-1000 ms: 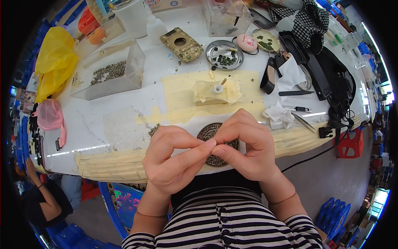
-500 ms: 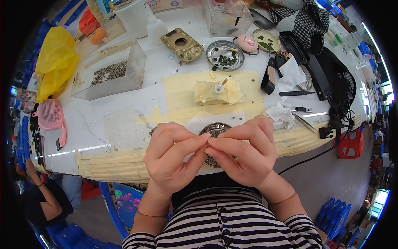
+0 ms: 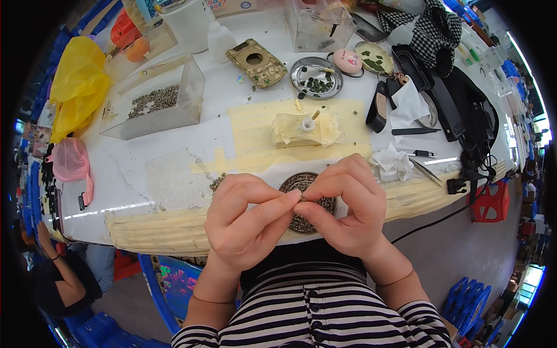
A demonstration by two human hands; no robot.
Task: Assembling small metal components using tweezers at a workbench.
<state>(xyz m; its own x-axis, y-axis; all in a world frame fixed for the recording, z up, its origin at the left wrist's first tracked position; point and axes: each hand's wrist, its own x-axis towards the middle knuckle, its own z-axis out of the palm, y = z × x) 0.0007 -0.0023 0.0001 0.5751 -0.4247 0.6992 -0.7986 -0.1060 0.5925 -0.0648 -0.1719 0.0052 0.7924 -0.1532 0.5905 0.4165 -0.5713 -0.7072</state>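
Observation:
My left hand (image 3: 246, 217) is closed in a pinch, thumb and forefinger pressed together. Opposite it, my right hand (image 3: 351, 211) pinches too, so the fingertips of both almost meet. Whatever they hold between them is too small to make out. Both hands hover over a round metal dish (image 3: 304, 173) of small grey-brown parts (image 3: 326, 206), partly hidden by the fingers. Farther back stands a tape-covered block (image 3: 285, 137) with a white cup (image 3: 307, 123) and a short stick on it. A few loose grey-brown parts (image 3: 217, 181) lie beside my left hand.
At the back left is a clear bin (image 3: 194, 87) of small parts; right of it, a camouflage tank hull (image 3: 255, 62). A metal plate (image 3: 297, 79) holds dark green pieces. Tweezers (image 3: 426, 172), a cutter (image 3: 422, 153) and crumpled tissue (image 3: 390, 162) lie right. Another person's arm (image 3: 67, 272) shows lower left.
My right hand has shifted slightly up and its thumb and forefinger have spread a little, uncovering more of the dish. My left hand has hardly moved.

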